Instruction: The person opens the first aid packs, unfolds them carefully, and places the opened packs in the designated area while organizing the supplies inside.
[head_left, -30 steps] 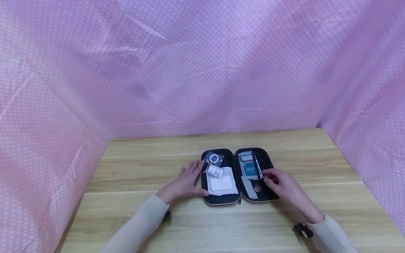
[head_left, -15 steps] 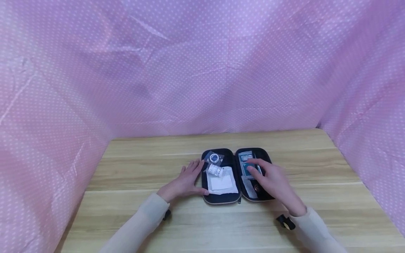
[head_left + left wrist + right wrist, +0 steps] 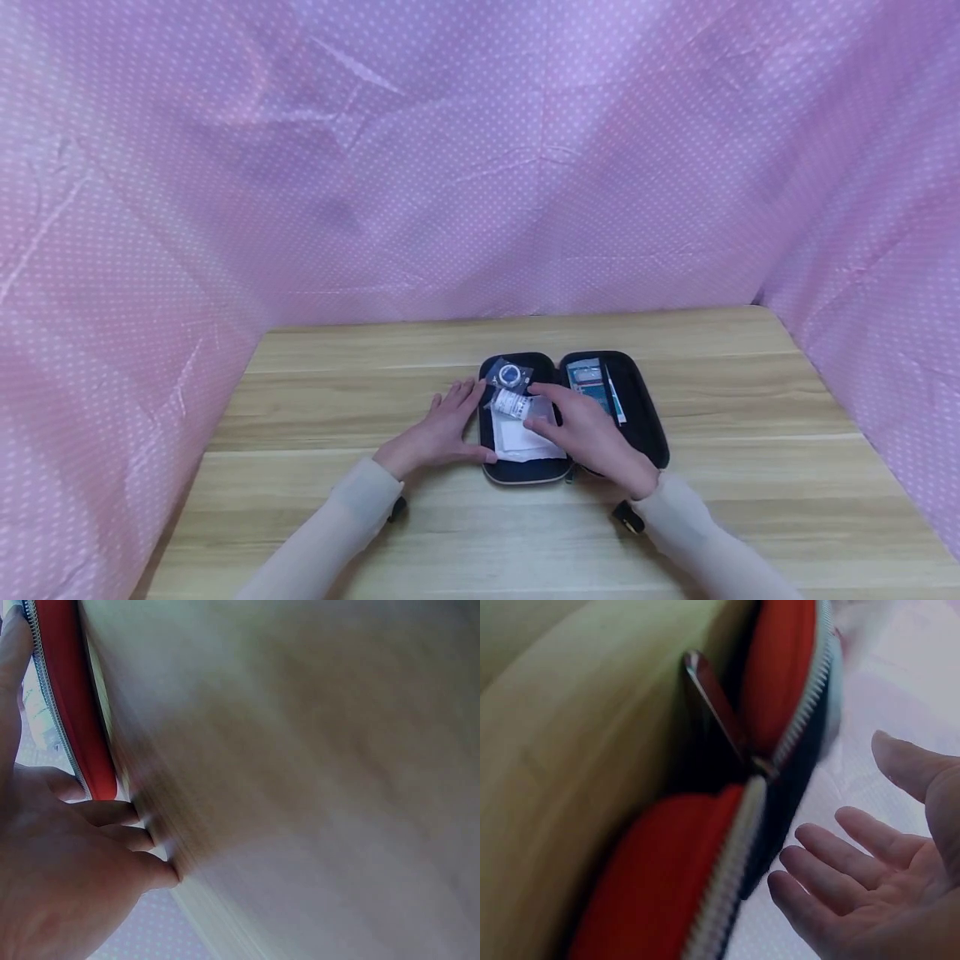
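Note:
A zip case (image 3: 648,417), black inside and red outside, lies unfolded on the table. My left hand (image 3: 442,429) rests on its left edge with fingers spread; the red side and zip teeth (image 3: 45,667) show in the left wrist view. Over the case's middle hovers my right hand (image 3: 588,429), thumb and fingers apart, holding nothing. Near its fingertips lies a small white printed roll (image 3: 512,404) in clear wrap. Above that sits a round blue-and-white item (image 3: 510,375) in a clear bag. White flat packets (image 3: 521,442) lie below.
In the right half are teal-and-white packets (image 3: 588,377) and a narrow white-and-teal strip (image 3: 617,402) under dark elastic. My right hand hides the lower part there. A zip pull (image 3: 716,705) hangs at the hinge. Pink dotted cloth (image 3: 480,208) stands behind the wooden table (image 3: 315,400).
My right hand has moved left, from the right half's strip across the teal packets to above the left half. My left hand has stayed on the case's edge.

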The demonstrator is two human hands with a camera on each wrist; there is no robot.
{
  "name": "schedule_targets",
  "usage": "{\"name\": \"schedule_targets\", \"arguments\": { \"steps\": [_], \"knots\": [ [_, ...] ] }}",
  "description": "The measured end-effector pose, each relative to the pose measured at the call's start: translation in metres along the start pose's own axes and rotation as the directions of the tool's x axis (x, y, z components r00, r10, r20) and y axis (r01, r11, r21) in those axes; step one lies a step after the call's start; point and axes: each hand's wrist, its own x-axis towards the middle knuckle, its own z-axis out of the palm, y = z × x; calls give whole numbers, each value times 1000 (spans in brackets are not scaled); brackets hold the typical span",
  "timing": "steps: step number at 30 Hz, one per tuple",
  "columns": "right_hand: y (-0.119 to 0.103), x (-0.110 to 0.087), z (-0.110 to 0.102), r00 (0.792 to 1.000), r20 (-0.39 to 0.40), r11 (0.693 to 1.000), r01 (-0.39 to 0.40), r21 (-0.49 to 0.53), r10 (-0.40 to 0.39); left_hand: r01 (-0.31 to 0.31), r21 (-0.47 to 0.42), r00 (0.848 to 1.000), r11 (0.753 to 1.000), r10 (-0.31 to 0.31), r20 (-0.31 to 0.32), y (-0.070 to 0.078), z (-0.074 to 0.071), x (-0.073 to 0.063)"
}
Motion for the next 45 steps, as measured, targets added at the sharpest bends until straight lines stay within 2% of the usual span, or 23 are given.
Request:
{"name": "schedule_targets", "arguments": {
  "steps": [7, 15, 19, 27, 34, 40, 45],
  "knots": [
    [-4, 9, 11, 999, 29, 999, -21, -39, 22, 14, 1, 1000, 1000, -14, 7, 0, 1, 1],
    [-3, 15, 19, 999, 31, 989, 32, -147, -28, -2, 10, 1000, 1000, 2, 2, -1, 1, 1],
    [-3, 14, 18, 1000, 19, 987, 22, -157, -20, -8, 16, 1000, 1000, 8, 1, -1, 2, 1],
    [4, 6, -5, 999, -41, 997, -13, -78, 9, -8, 13, 1000, 1000, 8, -1, -2, 3, 2],
    [31, 2, -30, 989, -147, 993, -29, -118, 11, 19, -3, 1000, 1000, -19, 21, 1, 1, 2],
    [48, -1, -43, 989, -140, 987, -63, -147, 42, 35, -1, 999, 999, -35, 24, 0, 0, 3],
    [57, -3, -49, 988, -109, 982, -124, -143, 109, 31, -1, 999, 1000, -31, 26, 1, -1, 3]
  ]
}}
